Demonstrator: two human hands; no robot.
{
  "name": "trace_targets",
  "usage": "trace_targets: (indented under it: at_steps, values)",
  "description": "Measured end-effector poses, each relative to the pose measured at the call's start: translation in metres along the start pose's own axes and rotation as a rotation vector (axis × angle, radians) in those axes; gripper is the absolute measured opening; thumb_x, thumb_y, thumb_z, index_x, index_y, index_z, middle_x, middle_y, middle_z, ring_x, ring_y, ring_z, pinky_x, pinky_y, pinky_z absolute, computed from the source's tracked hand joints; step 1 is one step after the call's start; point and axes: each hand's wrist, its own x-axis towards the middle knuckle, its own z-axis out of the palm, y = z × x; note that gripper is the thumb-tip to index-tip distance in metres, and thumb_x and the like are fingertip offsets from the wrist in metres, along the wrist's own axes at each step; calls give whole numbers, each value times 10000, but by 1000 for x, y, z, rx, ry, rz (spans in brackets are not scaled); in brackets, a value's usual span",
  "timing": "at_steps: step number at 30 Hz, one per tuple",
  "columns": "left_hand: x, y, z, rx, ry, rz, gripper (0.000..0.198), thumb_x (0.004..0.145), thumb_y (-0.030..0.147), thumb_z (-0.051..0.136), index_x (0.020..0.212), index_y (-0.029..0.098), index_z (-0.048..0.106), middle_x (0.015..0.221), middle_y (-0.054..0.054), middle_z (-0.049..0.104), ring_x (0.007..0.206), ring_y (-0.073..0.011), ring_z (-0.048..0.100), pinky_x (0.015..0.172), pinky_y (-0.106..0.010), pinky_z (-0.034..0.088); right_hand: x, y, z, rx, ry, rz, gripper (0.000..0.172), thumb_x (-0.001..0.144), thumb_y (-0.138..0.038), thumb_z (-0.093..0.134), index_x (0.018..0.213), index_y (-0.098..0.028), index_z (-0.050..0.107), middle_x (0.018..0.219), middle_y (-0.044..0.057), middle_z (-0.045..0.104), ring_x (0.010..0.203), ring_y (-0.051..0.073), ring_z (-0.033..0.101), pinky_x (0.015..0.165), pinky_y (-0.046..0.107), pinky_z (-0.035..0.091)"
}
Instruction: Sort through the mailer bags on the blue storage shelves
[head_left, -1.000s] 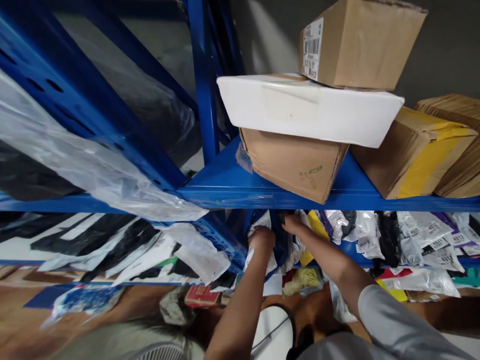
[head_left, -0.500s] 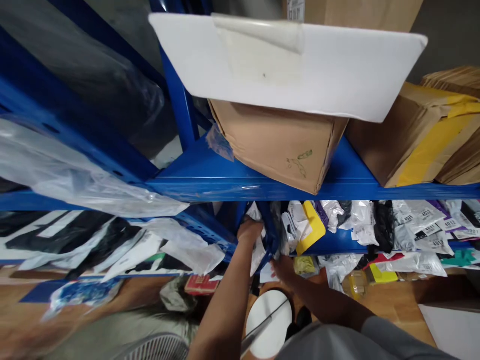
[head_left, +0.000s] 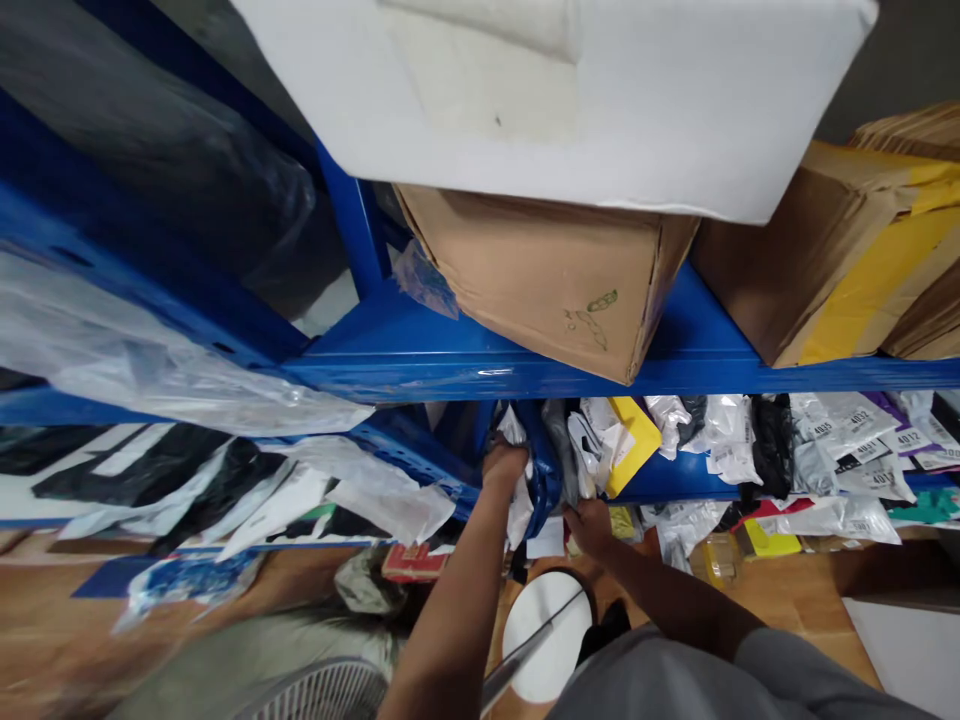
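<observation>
My left hand [head_left: 504, 462] reaches into the lower blue shelf, its fingers closed around a white plastic package [head_left: 519, 512]. Just right of that package stands a shiny dark-blue plastic package [head_left: 545, 470]. My right hand [head_left: 589, 525] is at the shelf's front edge, fingers closed on the lower end of a grey plastic package [head_left: 559, 445]. Beside it are a white package [head_left: 587, 450] and a yellow envelope [head_left: 634, 447]. The fingertips of both hands are partly hidden.
Above my hands, a brown carton [head_left: 540, 280] under a white board [head_left: 585, 110] stands on the upper blue shelf [head_left: 465, 375]. Several labelled packages [head_left: 847, 425] line the right. A fan [head_left: 322, 690] and a round white stool-like top [head_left: 547, 635] are below.
My right hand has moved right, from beside the dark-blue package to the grey package's lower end. My left hand stays on the white package. The view has shifted slightly.
</observation>
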Motion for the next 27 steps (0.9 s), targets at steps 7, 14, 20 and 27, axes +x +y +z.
trace_targets:
  at_steps: [7,14,20,27]
  values:
    - [-48,11,-11,71,109,76,703,925,281,511,1562,27,356,1417,-349,590,1282,-398,643,1063,-471,486,-22,27,-16,28,93,-79,479,959,-565,495,617,-230,502,628,42,596,636,185,576,630,282,367]
    - [-80,0,-17,6,157,115,746,1025,442,334,1600,-29,271,1375,-335,617,1256,-403,642,1039,-472,491,6,68,-54,399,672,33,486,932,-661,476,1077,-201,529,898,54,579,769,200,580,685,301,505]
    - [-102,75,-15,80,358,548,758,976,500,459,1576,41,407,1496,-300,527,1406,-425,473,1179,-541,355,36,65,-77,216,596,-174,404,910,-391,587,1245,-166,579,1159,146,599,1077,281,590,928,419,540]
    - [-117,159,15,281,-73,894,307,902,346,612,1120,213,782,1465,-153,613,1377,-393,525,1192,-541,363,30,55,-72,-56,377,-315,591,802,-285,723,1364,-147,605,1346,182,548,1298,347,493,1161,549,407]
